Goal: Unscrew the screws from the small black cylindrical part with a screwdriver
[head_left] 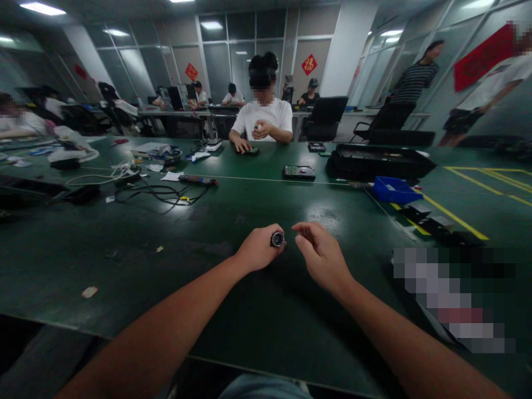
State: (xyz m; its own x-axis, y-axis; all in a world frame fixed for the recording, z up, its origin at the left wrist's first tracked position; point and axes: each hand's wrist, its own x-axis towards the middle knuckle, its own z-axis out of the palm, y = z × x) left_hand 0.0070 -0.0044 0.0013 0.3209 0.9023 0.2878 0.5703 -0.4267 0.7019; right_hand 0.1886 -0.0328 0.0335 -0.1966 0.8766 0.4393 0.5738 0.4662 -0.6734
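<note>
My left hand is wrapped round a short black cylinder that looks like a small flashlight. Its round end, with a pale ring about a dark centre, faces me; the rest is hidden in my fist. Just to the right, apart from it, my right hand is curled, with the thumb and index finger toward the cylinder. Something small, dark and brownish shows inside its fingers, too covered to name. Both hands are above the green table.
Ahead lie a circuit-board drive, a black tray and a blue bin. Cables and a pen-like tool are at left. A blurred-out sheet lies at right. Opposite, a co-worker handles small parts.
</note>
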